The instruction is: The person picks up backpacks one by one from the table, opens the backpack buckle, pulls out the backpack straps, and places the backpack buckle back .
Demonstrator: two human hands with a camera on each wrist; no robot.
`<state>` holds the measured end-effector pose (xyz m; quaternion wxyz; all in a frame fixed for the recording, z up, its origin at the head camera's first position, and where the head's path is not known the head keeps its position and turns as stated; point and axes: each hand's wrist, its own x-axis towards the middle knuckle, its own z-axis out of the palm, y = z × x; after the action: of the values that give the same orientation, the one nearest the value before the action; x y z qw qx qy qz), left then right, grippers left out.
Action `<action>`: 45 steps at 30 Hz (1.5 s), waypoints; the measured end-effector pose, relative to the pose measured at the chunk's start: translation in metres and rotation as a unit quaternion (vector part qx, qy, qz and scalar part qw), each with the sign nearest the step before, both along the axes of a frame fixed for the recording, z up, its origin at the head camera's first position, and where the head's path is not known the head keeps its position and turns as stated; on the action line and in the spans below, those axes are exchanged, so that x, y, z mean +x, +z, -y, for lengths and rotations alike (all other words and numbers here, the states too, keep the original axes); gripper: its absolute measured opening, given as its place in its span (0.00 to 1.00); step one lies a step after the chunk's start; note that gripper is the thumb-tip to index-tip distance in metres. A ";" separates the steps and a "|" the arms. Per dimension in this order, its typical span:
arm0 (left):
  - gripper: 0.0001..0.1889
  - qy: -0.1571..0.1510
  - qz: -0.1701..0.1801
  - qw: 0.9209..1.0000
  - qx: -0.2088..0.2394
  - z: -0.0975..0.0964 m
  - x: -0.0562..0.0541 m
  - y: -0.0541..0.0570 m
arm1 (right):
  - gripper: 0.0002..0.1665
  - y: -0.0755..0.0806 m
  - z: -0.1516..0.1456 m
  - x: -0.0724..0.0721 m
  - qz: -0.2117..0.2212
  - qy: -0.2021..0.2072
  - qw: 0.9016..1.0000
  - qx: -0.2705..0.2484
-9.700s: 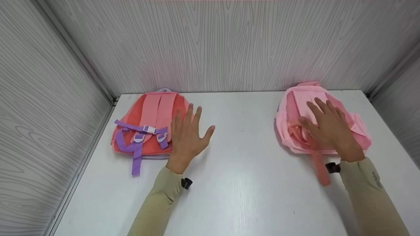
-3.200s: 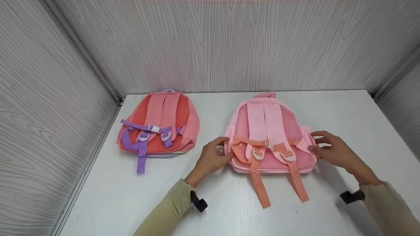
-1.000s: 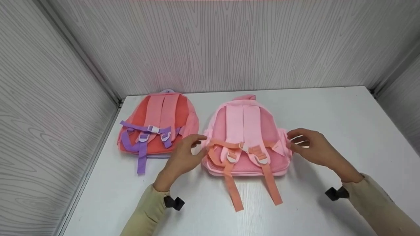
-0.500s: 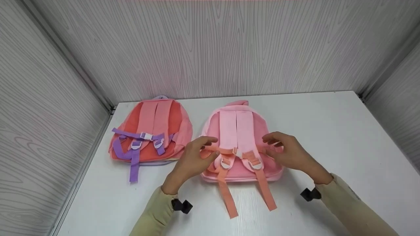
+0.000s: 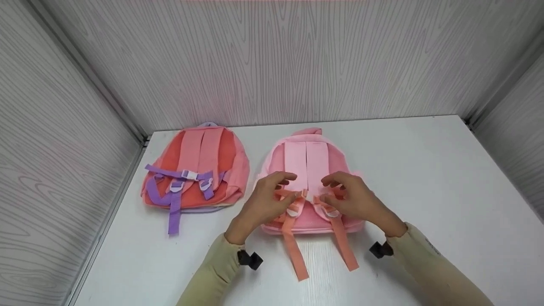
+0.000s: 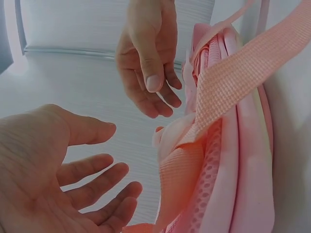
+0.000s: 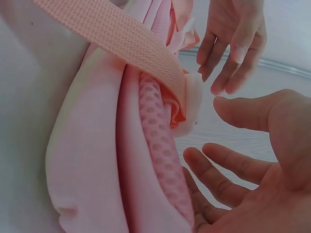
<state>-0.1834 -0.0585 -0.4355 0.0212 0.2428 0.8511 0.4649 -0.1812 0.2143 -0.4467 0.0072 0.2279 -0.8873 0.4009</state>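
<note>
A pink backpack (image 5: 296, 163) lies back side up on the table, its two orange strap tails (image 5: 296, 255) hanging toward me. A white buckle (image 5: 310, 197) joins the orange chest strap across its shoulder straps. My left hand (image 5: 264, 200) hovers over the left part of that strap, fingers loosely bent. Facing it, my right hand (image 5: 359, 200) hovers over the right part in the same pose. Both wrist views show a gap between thumb and fingers with nothing held, and both hands beside the pink mesh back panel (image 7: 158, 131). Parts of the orange chest strap are hidden behind the hands.
A coral backpack (image 5: 233, 153) with purple straps (image 5: 174, 212) lies to the left, also back side up. The white table (image 5: 425, 170) is bounded by a wood-grain back wall (image 5: 272, 63) and side walls.
The pink backpack was brought from the right to the middle, beside the coral one. Since then both hands have let go of its sides and come inward over the chest strap.
</note>
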 end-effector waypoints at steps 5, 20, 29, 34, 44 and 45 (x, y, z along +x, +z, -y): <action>0.23 -0.020 -0.008 1.000 0.006 -0.006 -0.004 -0.009 | 0.22 -0.008 0.009 0.000 -0.005 0.004 1.000 0.010; 0.19 -0.029 -0.034 0.993 -0.108 -0.018 -0.008 -0.015 | 0.16 -0.023 0.026 0.000 -0.101 0.008 0.994 0.041; 0.15 -0.035 -0.056 0.989 -0.130 -0.019 -0.012 -0.013 | 0.17 -0.023 0.031 -0.001 -0.102 -0.005 0.993 0.064; 0.14 -0.033 -0.060 0.989 -0.128 -0.018 -0.015 -0.013 | 0.16 -0.023 0.033 -0.003 -0.107 -0.009 0.992 0.063; 0.14 -0.029 -0.068 0.990 -0.118 -0.017 -0.016 -0.016 | 0.11 -0.025 0.030 -0.005 -0.119 -0.006 0.992 0.049; 0.14 -0.028 -0.071 0.990 -0.117 -0.016 -0.015 -0.016 | 0.11 -0.025 0.030 -0.005 -0.123 -0.003 0.991 0.046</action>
<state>-0.1989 -0.0423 -0.4519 0.0025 0.2947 0.8921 0.3427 -0.1865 0.1844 -0.4713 0.1068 0.2724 -0.8978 0.3291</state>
